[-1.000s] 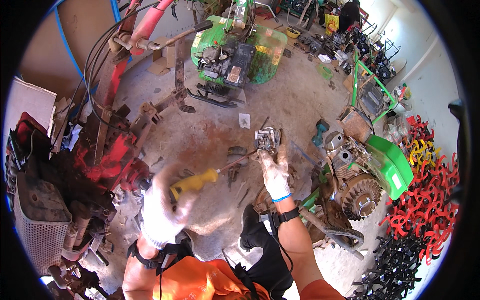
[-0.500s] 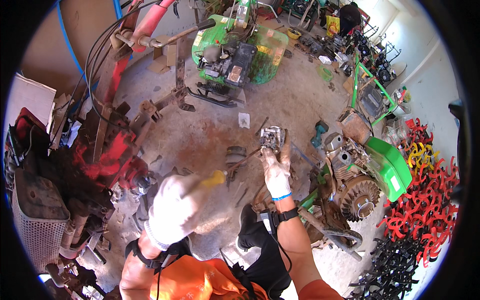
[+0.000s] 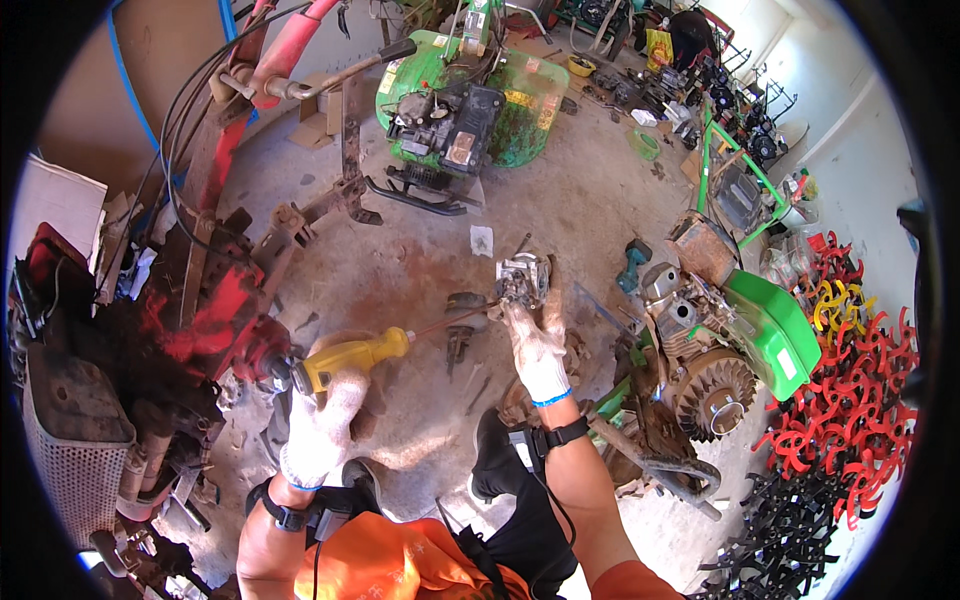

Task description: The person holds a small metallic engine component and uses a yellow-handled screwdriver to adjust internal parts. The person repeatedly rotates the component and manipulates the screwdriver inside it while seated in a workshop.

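My left hand [image 3: 322, 425], in a white glove, is closed round the thick yellow handle of a screwdriver [image 3: 365, 352]. Its long thin shaft points right, and its tip reaches the lower left side of a silver-grey metal engine part [image 3: 522, 277]. Whether the tip sits in a screw is too small to tell. My right hand [image 3: 540, 352], gloved as well, grips that part from below and holds it up over the floor. My right fingers partly cover its near side.
A partly stripped engine [image 3: 690, 330] with a green tank [image 3: 775, 335] stands at right, a teal power tool [image 3: 633, 265] beside it. Red and black curved blades [image 3: 835, 400] lie piled far right. A green tiller [image 3: 450, 120] stands ahead; red machinery [image 3: 205, 310] is at left.
My left hand, blurred before, has moved down and left and turned, so the screwdriver's handle and shaft now show. My right hand and the engine part have shifted slightly left.
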`<act>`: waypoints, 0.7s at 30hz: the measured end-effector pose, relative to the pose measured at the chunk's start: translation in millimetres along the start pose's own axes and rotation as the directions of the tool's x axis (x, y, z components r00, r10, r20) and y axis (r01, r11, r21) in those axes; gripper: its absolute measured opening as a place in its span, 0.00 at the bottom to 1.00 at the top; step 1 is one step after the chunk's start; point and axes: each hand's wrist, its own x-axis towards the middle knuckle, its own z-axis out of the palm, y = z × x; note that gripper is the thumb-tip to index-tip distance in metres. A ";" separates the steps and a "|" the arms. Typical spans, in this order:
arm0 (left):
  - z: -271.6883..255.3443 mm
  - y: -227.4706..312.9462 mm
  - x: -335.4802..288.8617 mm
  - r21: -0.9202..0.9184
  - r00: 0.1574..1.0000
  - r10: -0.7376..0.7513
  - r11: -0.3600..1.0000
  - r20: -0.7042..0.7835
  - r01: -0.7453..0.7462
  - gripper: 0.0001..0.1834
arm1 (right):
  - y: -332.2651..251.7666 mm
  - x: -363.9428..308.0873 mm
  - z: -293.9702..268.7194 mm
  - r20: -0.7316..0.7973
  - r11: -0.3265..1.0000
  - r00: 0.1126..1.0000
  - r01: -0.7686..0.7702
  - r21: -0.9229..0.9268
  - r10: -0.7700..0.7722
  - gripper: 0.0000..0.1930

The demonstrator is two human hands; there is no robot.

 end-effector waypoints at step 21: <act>-1.6 -7.9 -5.4 0.765 0.798 0.255 0.236 0.546 -0.599 0.27 | -6.5 4.0 5.1 -0.018 0.991 0.997 0.072 0.108 -0.071 0.54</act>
